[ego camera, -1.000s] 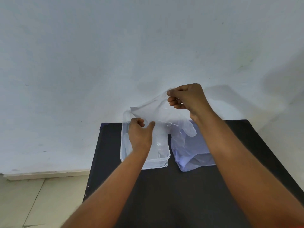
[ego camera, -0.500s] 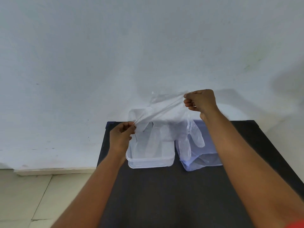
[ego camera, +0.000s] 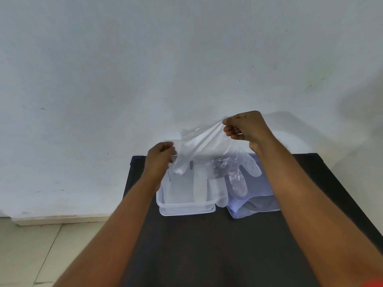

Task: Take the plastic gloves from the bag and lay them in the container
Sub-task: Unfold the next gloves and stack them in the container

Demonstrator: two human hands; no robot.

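Note:
A clear plastic glove (ego camera: 209,160) hangs spread in the air, its fingers pointing down over the clear rectangular container (ego camera: 186,210). My right hand (ego camera: 245,129) pinches the glove's cuff at the upper right. My left hand (ego camera: 160,157) grips the glove's left edge, lower down. The bluish plastic bag (ego camera: 257,201) lies open on the black table (ego camera: 207,249), just right of the container and partly behind the glove's fingers.
A pale wall rises directly behind the table. Tiled floor shows at the lower left, below the table's left edge. Both forearms reach across the table's near half.
Both hands have shifted slightly right with the glove. The glove's top edge hangs slacker, with more of the sheet draped between my hands over the container.

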